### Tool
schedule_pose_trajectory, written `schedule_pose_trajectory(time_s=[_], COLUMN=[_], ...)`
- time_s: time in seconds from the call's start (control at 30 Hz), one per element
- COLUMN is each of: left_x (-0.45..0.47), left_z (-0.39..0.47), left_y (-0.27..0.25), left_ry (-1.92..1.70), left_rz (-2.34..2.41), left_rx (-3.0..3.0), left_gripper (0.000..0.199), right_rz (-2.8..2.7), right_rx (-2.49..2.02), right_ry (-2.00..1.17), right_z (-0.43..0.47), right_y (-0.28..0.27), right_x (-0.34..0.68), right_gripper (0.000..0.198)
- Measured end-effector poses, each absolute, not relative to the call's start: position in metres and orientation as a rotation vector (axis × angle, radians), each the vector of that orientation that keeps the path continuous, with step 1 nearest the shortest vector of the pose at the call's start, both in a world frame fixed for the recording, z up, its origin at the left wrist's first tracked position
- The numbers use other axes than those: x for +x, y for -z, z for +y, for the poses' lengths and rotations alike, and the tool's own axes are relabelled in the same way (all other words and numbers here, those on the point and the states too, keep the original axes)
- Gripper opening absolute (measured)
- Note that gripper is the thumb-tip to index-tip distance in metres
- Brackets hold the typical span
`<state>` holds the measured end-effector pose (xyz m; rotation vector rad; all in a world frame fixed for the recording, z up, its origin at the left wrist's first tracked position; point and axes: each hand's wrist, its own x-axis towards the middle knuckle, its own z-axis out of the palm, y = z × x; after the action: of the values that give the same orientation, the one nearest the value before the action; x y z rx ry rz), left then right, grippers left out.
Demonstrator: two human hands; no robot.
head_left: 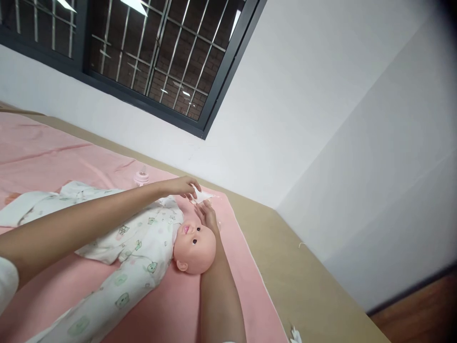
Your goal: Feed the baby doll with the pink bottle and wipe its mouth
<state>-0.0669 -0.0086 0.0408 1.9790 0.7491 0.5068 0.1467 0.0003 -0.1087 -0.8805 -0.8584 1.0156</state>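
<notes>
Head view: left hand (182,186) reaching across the baby doll (157,247), fingertips pinched narrow on a small white wipe or tissue (200,195) lying on the pink sheet (46,152) just beyond the doll's head. Right hand (207,215) laid flat beside that head, fingers loosely spread and holding nothing, forearm running up along the sheet and touching the doll's head from behind. Fingertips of the right hand just beside the near edge of the white piece — touching or not, cannot tell.

Doll on its back, face up, dressed in a white printed sleepsuit (128,257), head pointing towards the far edge of the bed. Small pink baby bottle (142,176) upright near the sheet's far edge, beside the left forearm. More white cloth (28,209) spread at the left of the doll. Bare tan mattress surface (285,247) to the right of the sheet, a scrap of white (295,335) at its near edge. Barred window (150,52) above.

To do the pick well, by judgement: pinch the wipe near one corner, lift straight up rather than drag across the sheet, keep the left forearm high enough not to brush the doll's face — and leave the right forearm steady so the head does not roll.
</notes>
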Motion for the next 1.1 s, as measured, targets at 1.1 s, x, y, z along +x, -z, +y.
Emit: schedule_pose_trajectory(time_s=[1.1], left_x=[-0.114], left_z=[-0.038], left_y=[-0.054], left_ry=[-0.449], left_rz=[0.102], left_rx=[1.989], left_gripper=[0.033], right_rz=[-1.869], right_rx=[-0.873], right_ry=[-1.001], right_z=[-0.123], right_y=[-0.077], right_x=[0.096], right_gripper=[0.027])
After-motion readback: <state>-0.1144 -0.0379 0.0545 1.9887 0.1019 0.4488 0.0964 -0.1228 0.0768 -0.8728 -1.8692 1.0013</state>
